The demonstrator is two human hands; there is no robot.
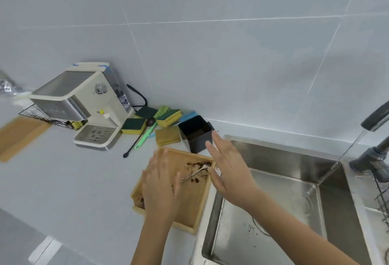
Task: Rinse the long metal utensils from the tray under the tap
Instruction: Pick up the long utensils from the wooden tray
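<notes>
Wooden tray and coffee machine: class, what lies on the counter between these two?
In the head view, a long black spoon and a green brush lie on the counter between the coffee machine and wooden tray.

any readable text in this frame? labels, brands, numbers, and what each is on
No legible text anywhere in this frame.
Coffee machine: faint marks on its metal front panel, too blurred to read.
Yellow tag by its steam wand: too small to tell if printed.
Sponges, black container, wooden tray, sink, tap: no markings visible.
</notes>
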